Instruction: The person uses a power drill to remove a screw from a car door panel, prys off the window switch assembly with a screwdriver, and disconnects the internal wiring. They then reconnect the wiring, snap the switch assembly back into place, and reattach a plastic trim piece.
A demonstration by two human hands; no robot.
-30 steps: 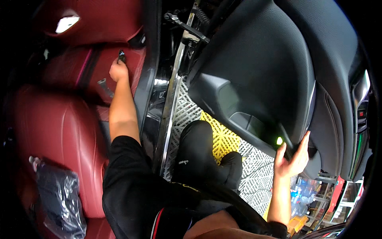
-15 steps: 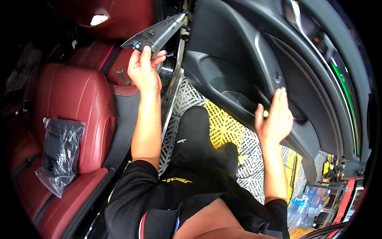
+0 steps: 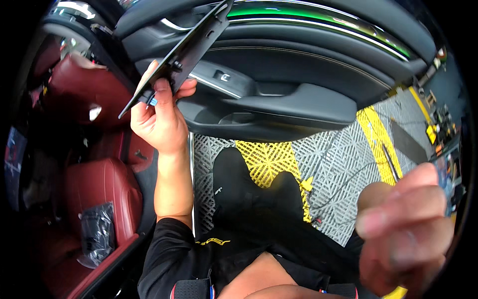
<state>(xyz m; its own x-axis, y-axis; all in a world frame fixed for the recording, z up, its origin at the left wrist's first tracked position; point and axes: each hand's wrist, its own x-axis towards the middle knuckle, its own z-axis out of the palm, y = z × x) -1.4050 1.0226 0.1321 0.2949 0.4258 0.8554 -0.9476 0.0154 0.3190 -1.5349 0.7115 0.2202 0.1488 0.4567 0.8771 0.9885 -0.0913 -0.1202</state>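
A crinkled clear plastic bag (image 3: 97,231) is seen against the smooth red seat (image 3: 94,184). A thin, tapering black plastic trim panel (image 3: 196,47), its clips and a blue piece exposed, is pinched near its lower end by the left hand (image 3: 167,122) and held tilted before the stitched door panel (image 3: 298,67). Latticed grey-and-yellow floor tiles (image 3: 333,164) are partly covered by the blurred right hand (image 3: 406,231), fingers curled; whether anything is gripped cannot be told.

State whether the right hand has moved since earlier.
Yes: the right hand has moved off the car door panel, toward the camera. Earlier it overlapped the panel's lower part; now it shows blurred and clear of it, lower right.
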